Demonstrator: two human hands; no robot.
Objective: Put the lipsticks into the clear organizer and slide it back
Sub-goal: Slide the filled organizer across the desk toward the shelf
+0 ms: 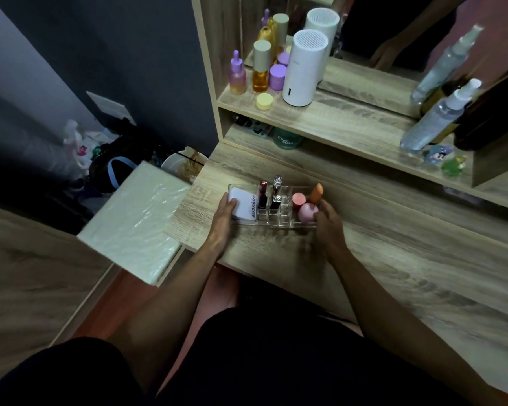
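Observation:
A clear organizer [279,221] lies on the wooden vanity top near its left front. Two lipsticks stand upright in its middle slots: a red-capped lipstick [263,194] and a silver-topped lipstick [276,192]. A white compact [244,205] fills the left section, and pink and orange makeup sponges [307,207] fill the right. My left hand [225,213] grips the organizer's left end, thumb on the compact. My right hand [326,224] holds its right end beside the sponges.
A shelf [335,118] behind carries purple and amber bottles [260,70], a white cylinder [304,68], spray bottles [440,112] and a mirror. A green jar [288,140] sits under the shelf. A plastic-wrapped white stool [141,218] stands left of the desk.

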